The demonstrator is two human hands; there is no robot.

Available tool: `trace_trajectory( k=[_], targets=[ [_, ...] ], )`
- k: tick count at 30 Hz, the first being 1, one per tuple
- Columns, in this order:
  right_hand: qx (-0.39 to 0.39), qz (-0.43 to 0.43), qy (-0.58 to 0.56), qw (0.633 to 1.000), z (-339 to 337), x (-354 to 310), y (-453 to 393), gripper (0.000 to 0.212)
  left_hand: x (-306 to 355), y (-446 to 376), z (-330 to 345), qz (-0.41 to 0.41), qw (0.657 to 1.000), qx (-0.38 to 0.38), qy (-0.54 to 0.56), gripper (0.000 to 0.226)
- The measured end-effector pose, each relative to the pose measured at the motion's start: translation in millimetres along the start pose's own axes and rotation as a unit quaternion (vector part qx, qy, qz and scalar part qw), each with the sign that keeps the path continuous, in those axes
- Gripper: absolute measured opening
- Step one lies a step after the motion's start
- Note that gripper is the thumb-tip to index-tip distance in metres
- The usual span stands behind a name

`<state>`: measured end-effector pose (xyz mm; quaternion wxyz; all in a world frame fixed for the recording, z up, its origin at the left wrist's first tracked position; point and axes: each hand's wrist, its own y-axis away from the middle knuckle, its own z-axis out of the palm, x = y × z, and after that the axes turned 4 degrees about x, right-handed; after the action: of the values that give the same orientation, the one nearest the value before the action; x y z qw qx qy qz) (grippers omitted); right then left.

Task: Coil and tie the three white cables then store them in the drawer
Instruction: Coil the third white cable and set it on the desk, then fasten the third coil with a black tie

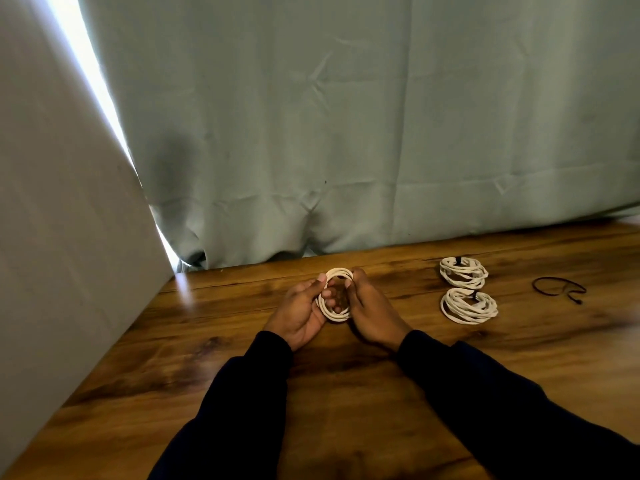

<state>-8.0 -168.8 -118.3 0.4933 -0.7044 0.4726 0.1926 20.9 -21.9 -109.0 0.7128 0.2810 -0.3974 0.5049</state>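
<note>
**Third coil held upright between both hands**

A grey-green curtain (346, 133) hung behind the wooden table (346, 393), with a pale panel (52, 202) leaning at the left. Two dark sleeves (242, 393) reached in over the tabletop. The left hand (298, 313) and right hand (372, 315) both gripped one coiled white cable (335, 294), which stood on edge between them, fingers curled round its left and right sides. Well to the right lay two tied coils (464, 273), one (469, 306) just nearer than the other. Further right lay a loose black tie (557, 288).
</note>
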Motion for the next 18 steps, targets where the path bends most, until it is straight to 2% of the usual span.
trace_trajectory(
  k=[5,13,18],
  targets=[
    [-0.014,-0.010,-0.005,1.000,-7.3,-0.1,-2.7,0.024,4.6,-2.3,9.0,0.007,1.000,0.015,-0.018,0.032],
    [0.015,0.024,0.067,0.997,-48.7,-10.2,-1.3,0.062,3.9,-3.4,37.4,0.037,0.998,0.027,-0.031,0.026],
    [0.075,0.005,0.095,0.993,-97.8,-10.0,19.0,0.037,-5.2,-3.9,57.1,0.030,0.999,0.009,-0.016,0.026]
  ],
)
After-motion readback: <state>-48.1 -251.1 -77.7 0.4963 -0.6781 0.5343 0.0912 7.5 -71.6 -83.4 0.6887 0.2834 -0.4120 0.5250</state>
